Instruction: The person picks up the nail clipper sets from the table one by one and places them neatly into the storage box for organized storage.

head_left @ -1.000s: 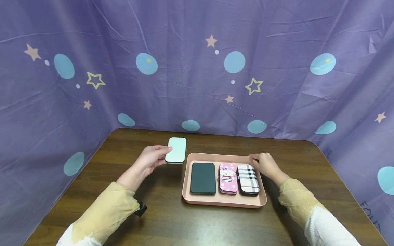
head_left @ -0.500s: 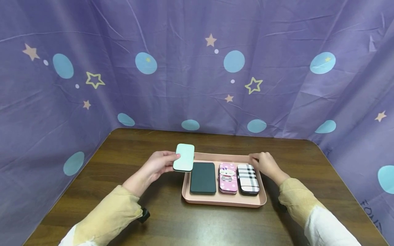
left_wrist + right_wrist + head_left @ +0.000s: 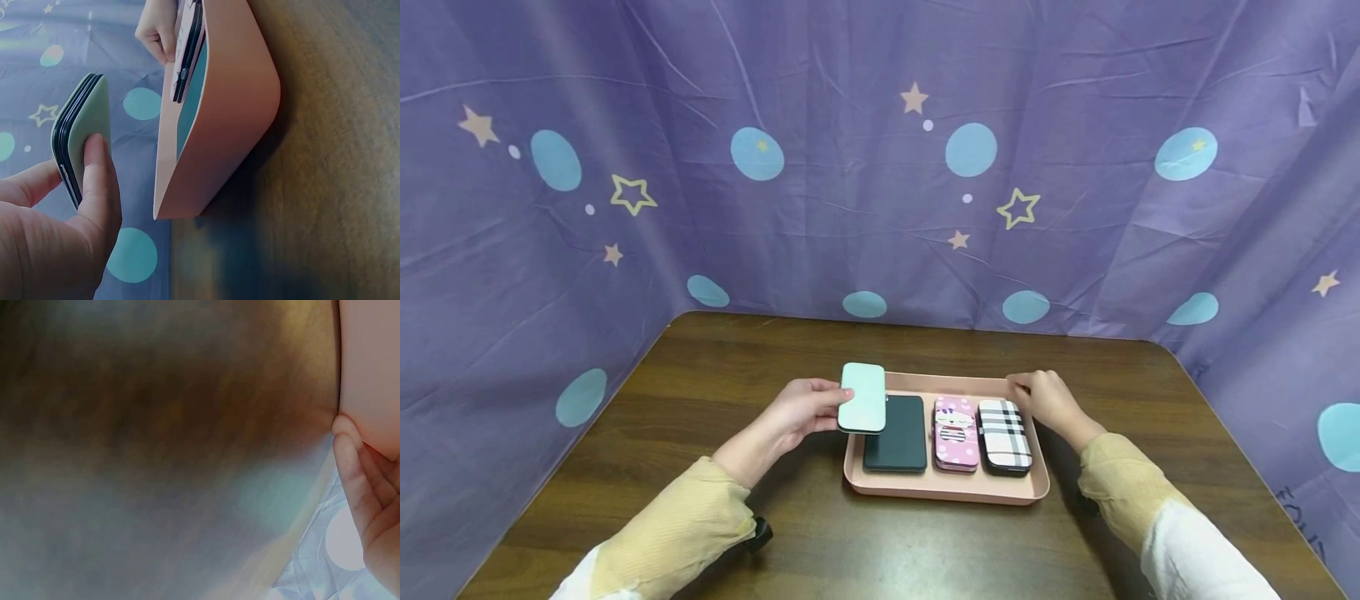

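In my left hand [image 3: 801,412] is a small mint-green clasp case [image 3: 862,400], pinched by its left side between thumb and fingers. It is held in the air over the left end of a pink tray [image 3: 943,498], partly covering a dark green flat case [image 3: 901,450] inside. The left wrist view shows dark, metal-framed edges on the mint case [image 3: 94,119]. My right hand [image 3: 1051,407] grips the tray's far right corner, thumb and fingers at the rim. Also lying in the tray are a pink cat-patterned case [image 3: 956,454] and a black-and-white plaid case [image 3: 1006,437].
The tray stands on a brown wooden table [image 3: 917,550]. Behind and beside the table hangs a purple curtain [image 3: 865,225] with stars and blue dots.
My left hand has carried the mint-green case rightward and nearer to me, from left of the tray to over its left end. The right hand has stayed at the tray corner.
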`<state>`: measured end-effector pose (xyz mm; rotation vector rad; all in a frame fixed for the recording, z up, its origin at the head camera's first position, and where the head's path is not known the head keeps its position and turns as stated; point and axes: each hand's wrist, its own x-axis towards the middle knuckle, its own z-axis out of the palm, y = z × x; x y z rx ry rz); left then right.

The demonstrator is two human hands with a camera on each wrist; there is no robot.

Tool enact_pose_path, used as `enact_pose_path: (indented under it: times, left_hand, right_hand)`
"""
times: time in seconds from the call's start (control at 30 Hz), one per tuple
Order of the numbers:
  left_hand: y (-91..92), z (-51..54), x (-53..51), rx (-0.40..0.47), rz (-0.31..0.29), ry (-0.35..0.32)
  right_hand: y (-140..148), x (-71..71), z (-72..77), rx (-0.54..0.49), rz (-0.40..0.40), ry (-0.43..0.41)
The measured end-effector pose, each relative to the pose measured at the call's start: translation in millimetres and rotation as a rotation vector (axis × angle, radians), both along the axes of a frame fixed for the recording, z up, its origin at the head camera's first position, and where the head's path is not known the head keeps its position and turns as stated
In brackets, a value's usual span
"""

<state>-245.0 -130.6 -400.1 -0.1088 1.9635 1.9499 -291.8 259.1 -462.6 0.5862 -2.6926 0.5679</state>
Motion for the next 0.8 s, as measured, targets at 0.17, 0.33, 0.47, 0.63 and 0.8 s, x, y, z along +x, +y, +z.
enact_pose_path:
  times: [0.17,0.33,0.47,0.63,0.8]
  left_hand:
    - [4.8,-4.0,1.8,-0.007,-0.001,-0.008]
    - [9.5,-8.2,1.6,-0.022,0.005,-0.004]
    - [14.7,-10.9,2.4,-0.063,0.016,0.005]
    - [22.9,-15.9,5.1,-0.075,0.011,0.01]
    - [31.2,-19.6,5.5,-0.084,0.011,0.02]
  right_hand:
    - [0,0.3,-0.2,-0.001,0.0,0.003]
    - [0,0.1,-0.4,0.0,0.013,0.028]
    - [0,-0.1,-0.5,-0.004,0.015,0.028]
    - [0,0.3,-0.1,-0.008,0.01,0.011]
    - [0,0.8,0.8,-0.007,0.006,0.002]
